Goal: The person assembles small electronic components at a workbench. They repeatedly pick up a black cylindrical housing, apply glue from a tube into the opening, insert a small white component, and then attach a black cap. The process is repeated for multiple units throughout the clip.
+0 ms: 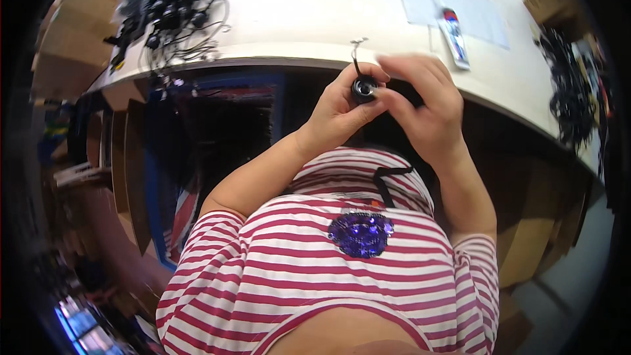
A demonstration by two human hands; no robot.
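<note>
My left hand (335,108) is closed around a small round black part with a glassy ring-like centre, like a small camera lens housing (363,89). A short dark cable (356,59) rises from the part and ends in a small pale connector (359,41) over the table edge. My right hand (427,102) is beside it on the right, fingers curved and slightly blurred by motion. Its thumb tip meets or nearly meets the part's rim, while the index finger stands apart from the thumb. I see nothing held in the right hand.
The pale worktable (315,13) curves in front of me. Heaps of black cabled parts lie at its left (177,6) and right (570,92). A white, blue and red tube (455,38) lies by pale paper sheets (414,1). Cardboard (72,39) stands at the left.
</note>
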